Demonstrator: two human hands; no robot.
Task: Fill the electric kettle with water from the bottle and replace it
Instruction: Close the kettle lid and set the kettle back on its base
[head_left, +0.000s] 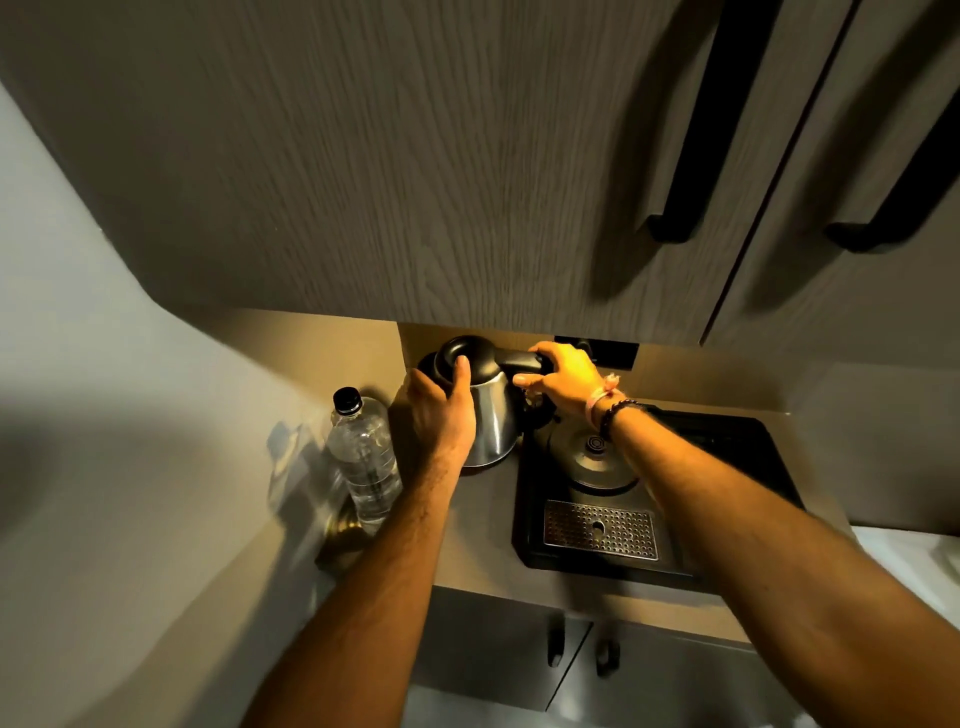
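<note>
Reaching up from the bottom of the frame, both forearms converge on the electric kettle (485, 415) at centre. Nearest, at lower centre-right, lies a black tray (535, 540) with a perforated drip grate (600, 530) and, just behind it, the round kettle base (597, 467), bare, so the kettle looks lifted off or set beside it on the counter (478, 545), probably to be filled. Left of centre stands the water bottle (363, 457), upright and capped, untouched, just beside the left wrist. Farther up, the left hand (436, 410) wraps the steel body, thumb on the black lid (460, 353), seemingly steadying it or about to open it. The right hand (561, 376) has its fingers curled tight around the handle (519, 359), bearing the weight. Beyond, cabinet doors (467, 156) fill the upper frame.
</note>
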